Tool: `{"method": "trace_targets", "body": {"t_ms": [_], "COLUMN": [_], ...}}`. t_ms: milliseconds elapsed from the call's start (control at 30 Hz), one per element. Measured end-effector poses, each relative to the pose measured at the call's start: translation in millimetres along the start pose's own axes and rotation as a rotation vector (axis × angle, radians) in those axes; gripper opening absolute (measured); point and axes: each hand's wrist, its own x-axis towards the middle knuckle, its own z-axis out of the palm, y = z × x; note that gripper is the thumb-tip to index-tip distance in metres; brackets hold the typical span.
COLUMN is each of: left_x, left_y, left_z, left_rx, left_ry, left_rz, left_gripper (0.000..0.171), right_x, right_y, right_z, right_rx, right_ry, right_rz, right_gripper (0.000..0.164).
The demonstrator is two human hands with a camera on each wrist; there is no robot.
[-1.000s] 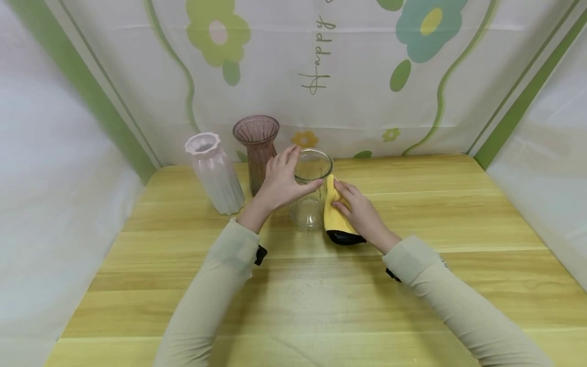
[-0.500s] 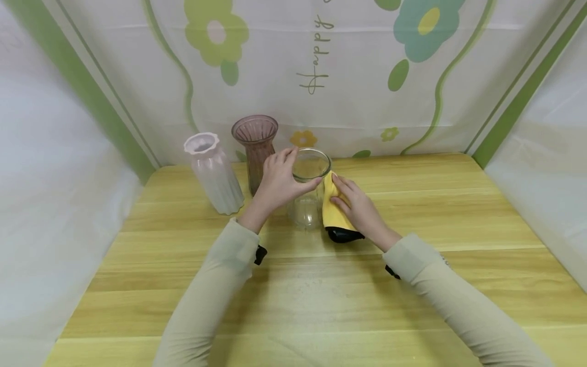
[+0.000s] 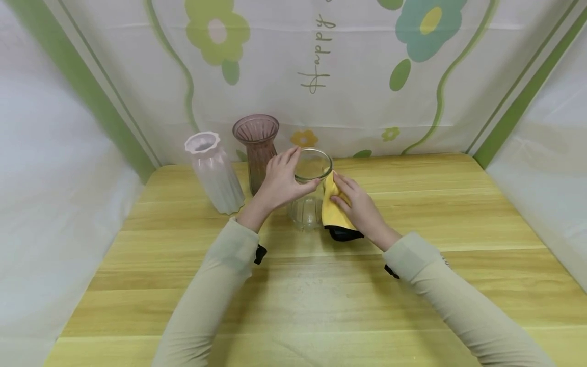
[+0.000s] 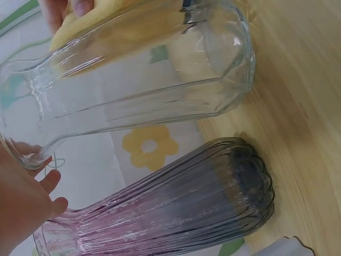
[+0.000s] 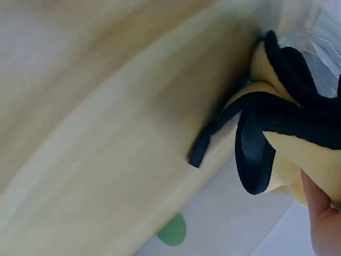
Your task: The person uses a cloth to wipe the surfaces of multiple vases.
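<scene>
Clock centred on the clear vase, 12 away from the person. At 9: pink-to-white fluted vase, ceramic-looking (image 3: 219,181), upright. At 10: purple ribbed glass vase with flared rim (image 3: 256,145), near the left hand (image 3: 284,182). Left hand grips the rim of the clear, tall glass vase (image 3: 306,211), thumb about 6, fingertips about 10. Clear vase stands mid-table, toward the far edge. At 3: yellow cloth with black edging (image 3: 335,206), against the glass, pinched by the right hand (image 3: 361,208).

Judgement: wiping the outer wall. Keep the rim hold steady and light; cloth flat, even strokes rim to base; turn the vase gradually, clear of the purple one.
</scene>
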Motion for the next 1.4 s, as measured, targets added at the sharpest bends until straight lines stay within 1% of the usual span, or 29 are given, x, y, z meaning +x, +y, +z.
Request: {"method": "trace_targets", "body": {"t_ms": [133, 233, 367, 500, 600, 700, 867, 1067, 1167, 1267, 1400], "left_x": [0.1, -0.4, -1.1, -1.4, -1.4, -1.0, 0.4, 1.0, 1.3, 1.4, 0.6], "left_y": [0.9, 1.6, 2.3, 1.3, 0.0, -1.5, -5.4, -7.4, -6.8, -5.9, -3.9], "left_z": [1.5, 2.7, 4.8, 5.5, 3.6, 1.0, -1.9, -1.8, -0.5, 1.0, 3.1], "left_rx": [0.0, -0.012, -0.008, 0.012, 0.011, 0.003, -0.03, -0.071, -0.079, -0.086, -0.091], "left_ry": [0.014, 0.039, 0.079, 0.101, 0.091, 0.058, 0.009, -0.018, -0.022, -0.015, 0.007], "left_rz": [-0.006, -0.018, -0.033, -0.032, -0.026, -0.016, 0.011, 0.023, 0.025, 0.02, -0.011], "left_gripper": [0.093, 0.096, 0.098, 0.096, 0.095, 0.094, 0.092, 0.091, 0.093, 0.096, 0.098], "right_x": [-4, -7, -9, -7, -3, 1, 3, 2, 0, -3, -7], "right_y": [7, 11, 15, 14, 9, 3, -3, -1, 3, 8, 16], "right_z": [4, 7, 10, 9, 6, 2, -2, 0, 2, 4, 7], "right_rx": [-0.029, -0.068, -0.089, -0.07, -0.049, -0.03, -0.01, 0.017, 0.011, -0.029, -0.101], "right_ry": [-0.039, -0.057, -0.05, -0.016, 0.028, 0.06, 0.062, 0.036, 0.002, -0.054, -0.112], "right_rz": [0.017, 0.003, -0.016, -0.04, -0.065, -0.081, -0.071, -0.052, -0.023, 0.007, 0.022], "right_gripper": [0.058, 0.058, 0.057, 0.057, 0.057, 0.056, 0.055, 0.056, 0.057, 0.058, 0.057]}}
